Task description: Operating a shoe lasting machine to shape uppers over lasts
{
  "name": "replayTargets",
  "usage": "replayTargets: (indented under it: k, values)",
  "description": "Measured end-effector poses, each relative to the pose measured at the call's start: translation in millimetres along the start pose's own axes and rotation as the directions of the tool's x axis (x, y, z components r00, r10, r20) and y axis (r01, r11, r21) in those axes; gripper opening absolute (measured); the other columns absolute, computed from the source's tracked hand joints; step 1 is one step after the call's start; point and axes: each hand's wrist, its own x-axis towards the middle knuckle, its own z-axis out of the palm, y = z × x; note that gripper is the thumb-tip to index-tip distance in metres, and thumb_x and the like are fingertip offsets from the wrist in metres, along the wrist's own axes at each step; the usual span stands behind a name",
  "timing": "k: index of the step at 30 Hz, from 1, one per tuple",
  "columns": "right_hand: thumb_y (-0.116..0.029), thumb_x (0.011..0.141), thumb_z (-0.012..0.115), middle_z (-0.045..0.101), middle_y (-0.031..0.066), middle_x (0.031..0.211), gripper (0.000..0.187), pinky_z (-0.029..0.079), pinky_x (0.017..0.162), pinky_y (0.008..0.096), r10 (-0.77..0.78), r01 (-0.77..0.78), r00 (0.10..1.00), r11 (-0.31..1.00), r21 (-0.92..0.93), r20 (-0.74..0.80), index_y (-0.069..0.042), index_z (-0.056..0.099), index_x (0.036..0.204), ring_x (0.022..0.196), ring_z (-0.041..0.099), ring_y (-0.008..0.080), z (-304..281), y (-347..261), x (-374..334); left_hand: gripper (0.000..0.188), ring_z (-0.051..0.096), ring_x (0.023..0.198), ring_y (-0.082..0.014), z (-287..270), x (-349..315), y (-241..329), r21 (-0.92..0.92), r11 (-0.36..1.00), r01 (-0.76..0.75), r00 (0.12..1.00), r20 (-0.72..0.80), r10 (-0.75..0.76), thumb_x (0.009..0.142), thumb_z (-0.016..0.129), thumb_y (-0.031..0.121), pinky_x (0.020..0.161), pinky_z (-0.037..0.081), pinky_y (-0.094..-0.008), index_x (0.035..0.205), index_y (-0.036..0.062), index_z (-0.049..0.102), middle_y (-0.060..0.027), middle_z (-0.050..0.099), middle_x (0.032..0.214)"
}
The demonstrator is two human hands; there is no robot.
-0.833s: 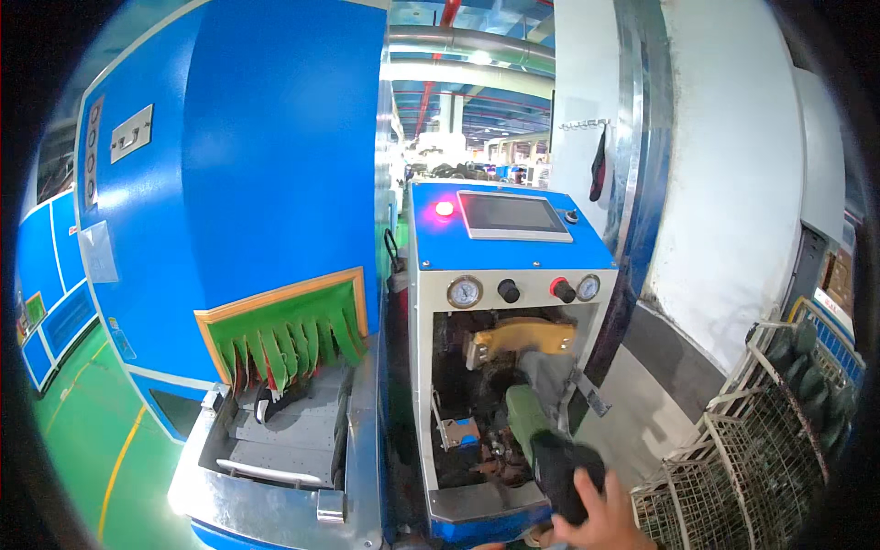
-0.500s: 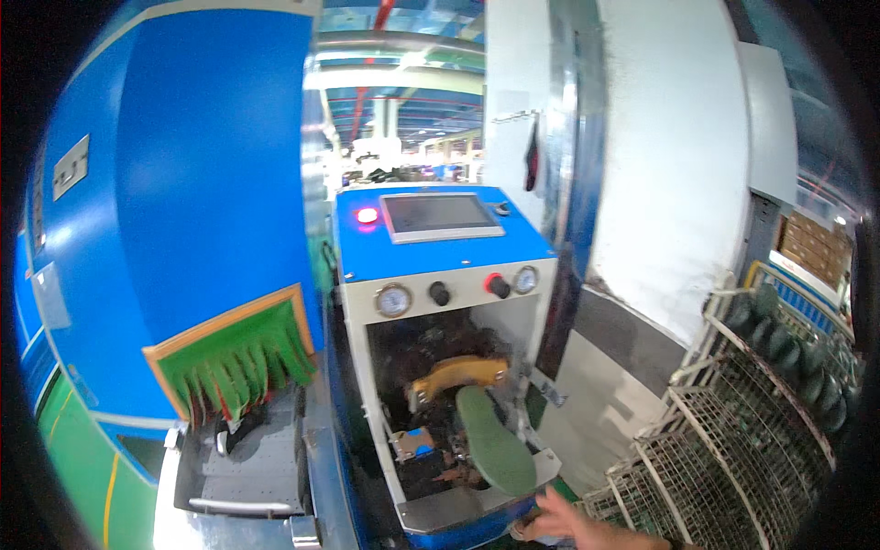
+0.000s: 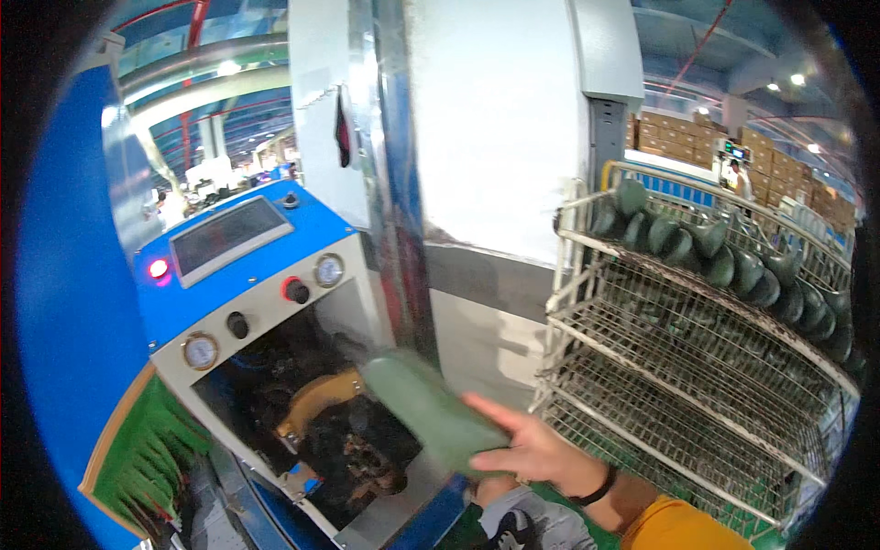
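Observation:
My right hand (image 3: 541,449) comes in from the lower right, with an orange sleeve and a dark band on the wrist. Its fingers and thumb are closed round the broad end of a green shoe last (image 3: 417,399). The last is lifted and tilted, its far end pointing up and left, in front of the open bay of a blue and white machine (image 3: 261,257). Inside the bay are a curved tan pad (image 3: 321,399) and dark metal clamp parts (image 3: 371,467). My left hand is out of view.
On the right stands a wire rack (image 3: 678,357) with several dark green shoe lasts (image 3: 720,266) on its top shelf. A metal post (image 3: 394,165) rises behind the machine. At lower left hangs a green fringed curtain (image 3: 151,449) in a wooden frame.
My view has swung right toward the rack. My right hand, earlier next to the shoe last at the machine's front edge, now grips the last and has raised it.

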Motion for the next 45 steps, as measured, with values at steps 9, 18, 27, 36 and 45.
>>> replayTargets:
  k: [9,18,27,36,45]
  values:
    - [-0.010,0.091,0.061,0.060,0.0235,0.126,0.077,0.062,0.068,0.0360,0.210,-0.487,0.685,0.844,-0.224,-0.697,0.009,0.023,0.155,0.096,0.070,0.0280,-202.3,-87.3,-53.1,0.056,0.063,0.076,-0.0136,-4.5,7.5,61.2,0.344,0.866,0.363,0.926,-0.031,-0.375,0.092,0.076,0.027,0.064,0.052,-0.0265,0.140,0.0104,0.053,-0.0084,0.067,0.103]
    - [-0.013,0.094,0.064,0.058,0.0279,0.122,0.036,0.066,0.062,0.0426,0.419,-0.669,0.446,0.743,0.016,-0.790,0.010,0.054,0.120,0.080,0.069,0.0385,-343.0,-9.6,71.4,0.041,0.064,0.080,-0.0269,-26.7,21.9,59.5,0.259,0.958,0.125,0.991,0.020,-0.134,0.076,0.086,0.038,0.072,0.053,-0.0373,0.104,0.0138,0.070,-0.0082,0.070,0.092]
    - [-0.037,0.098,0.059,0.063,0.0062,0.072,0.036,0.050,0.050,0.0325,0.366,-0.618,0.689,0.748,-0.243,-0.625,-0.003,0.067,0.094,0.053,0.058,0.0207,-358.4,19.4,82.6,0.042,0.062,0.079,-0.0194,-211.4,-135.4,46.8,0.284,0.958,-0.044,0.656,-0.715,0.241,0.094,0.068,0.025,0.067,0.051,-0.0330,0.126,-0.0005,0.060,-0.0113,0.068,0.105]
    - [-0.027,0.099,0.067,0.063,0.0159,0.135,0.041,0.042,0.109,0.0453,0.489,-0.420,0.853,0.428,-0.800,-0.186,-0.003,0.064,0.132,0.121,0.061,0.0307,-115.9,-1.6,24.2,0.034,0.069,0.091,-0.0237,-335.2,-244.0,69.1,0.368,0.717,0.592,0.134,-0.922,0.363,0.082,0.075,0.020,0.084,0.052,-0.0365,0.105,-0.0040,0.069,-0.0143,0.073,0.095]
    - [-0.037,0.105,0.058,0.063,0.0048,0.094,0.037,0.050,0.071,0.0362,0.803,-0.531,0.582,0.492,-0.690,0.126,-0.002,0.065,0.114,0.077,0.057,0.0147,-61.4,118.0,-35.8,0.048,0.070,0.105,-0.0263,-378.2,-145.0,157.2,0.591,0.618,0.519,0.265,-0.798,0.541,0.084,0.080,0.028,0.093,0.054,-0.0398,0.120,0.0008,0.065,-0.0148,0.073,0.110]
